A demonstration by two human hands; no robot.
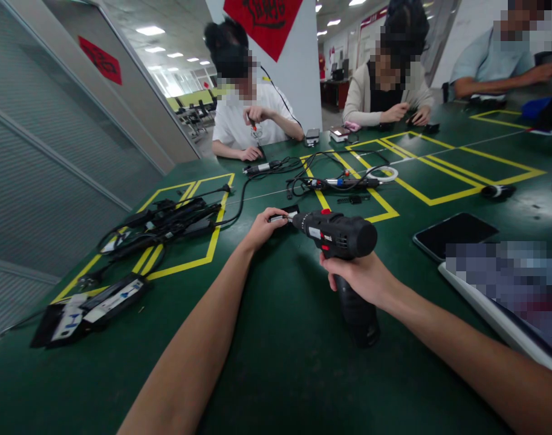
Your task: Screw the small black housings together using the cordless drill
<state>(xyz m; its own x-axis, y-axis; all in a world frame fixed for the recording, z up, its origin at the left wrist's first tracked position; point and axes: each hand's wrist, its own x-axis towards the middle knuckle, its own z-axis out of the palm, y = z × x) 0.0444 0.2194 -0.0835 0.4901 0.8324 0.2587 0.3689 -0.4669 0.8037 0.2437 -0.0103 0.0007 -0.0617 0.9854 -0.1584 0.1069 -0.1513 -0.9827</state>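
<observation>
My right hand is closed round the grip of a black cordless drill, whose chuck points left over the green table. My left hand is closed in a pinch on a small silver bit at the drill's tip. A small black part lies on the table just behind the bit.
Black power adapters and cables lie at left inside yellow tape lines, more black units nearer the edge. A phone and a white tray sit at right. Cables and tools lie ahead. Three people sit across the table.
</observation>
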